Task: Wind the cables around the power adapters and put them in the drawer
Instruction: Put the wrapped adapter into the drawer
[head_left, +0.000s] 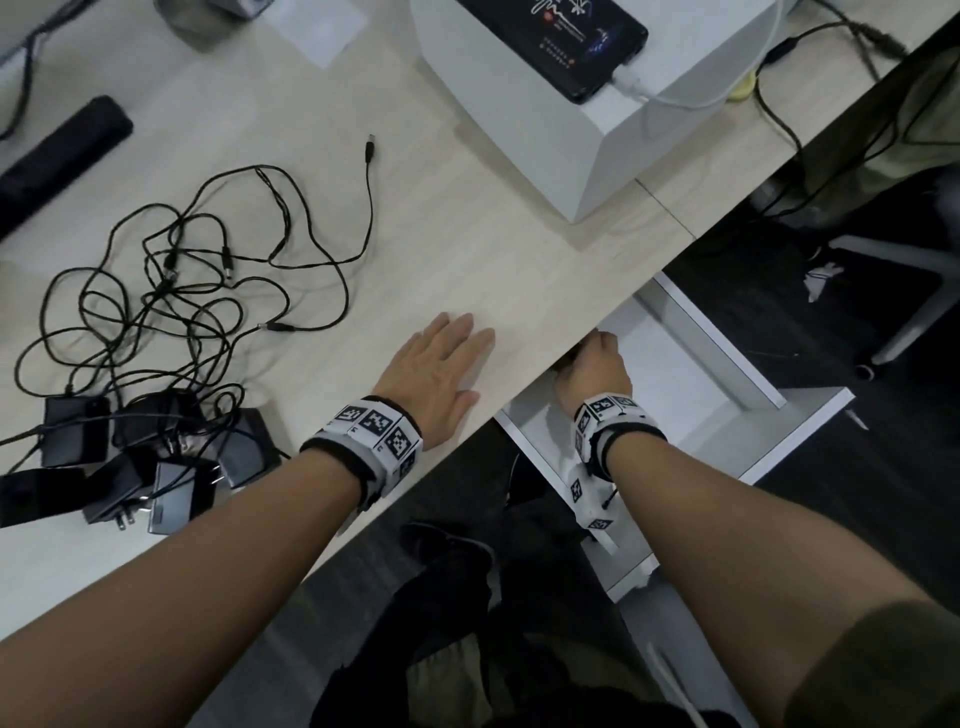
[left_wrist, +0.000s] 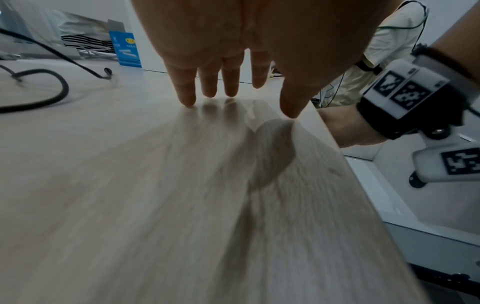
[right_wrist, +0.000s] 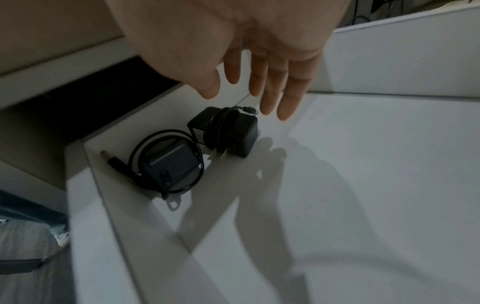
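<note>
Several black power adapters lie heaped at the desk's left, their thin black cables tangled above them. My left hand rests flat on the wooden desk near its front edge, fingers straight and holding nothing. My right hand reaches into the open white drawer under the desk. In the right wrist view its fingers hang straight and empty just above a black adapter wound with its cable. A second adapter with a looser cable loop lies beside it in the drawer's corner.
A white box with a phone plugged in on top stands at the desk's back right. A long black object lies at the back left. Chair legs and my dark trousers are below the desk.
</note>
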